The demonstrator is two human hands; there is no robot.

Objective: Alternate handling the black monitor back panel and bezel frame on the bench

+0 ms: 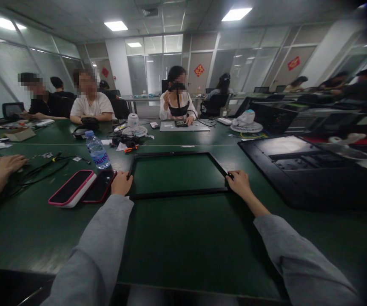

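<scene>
A thin black rectangular bezel [183, 193], like a monitor's front frame, is held just over or on the green table [183, 242]; I cannot tell whether it touches. Green tabletop shows through its opening. My left hand [121, 183] is closed around the left side of the bezel. On the right side, my right hand [239, 182] grips the bezel with thumb and fingers. Beside my left hand lie a dark phone with a red edge [99, 187] and a pink-rimmed, white-sided device [72, 189].
A water bottle [98, 151] stands behind the phone. Cables [39, 172] and another person's hand [11, 163] are at the left. A large black panel [285, 174] lies at the right. Orange-handled pliers [130, 148] and a small fan [134, 125] sit farther back, where several people sit.
</scene>
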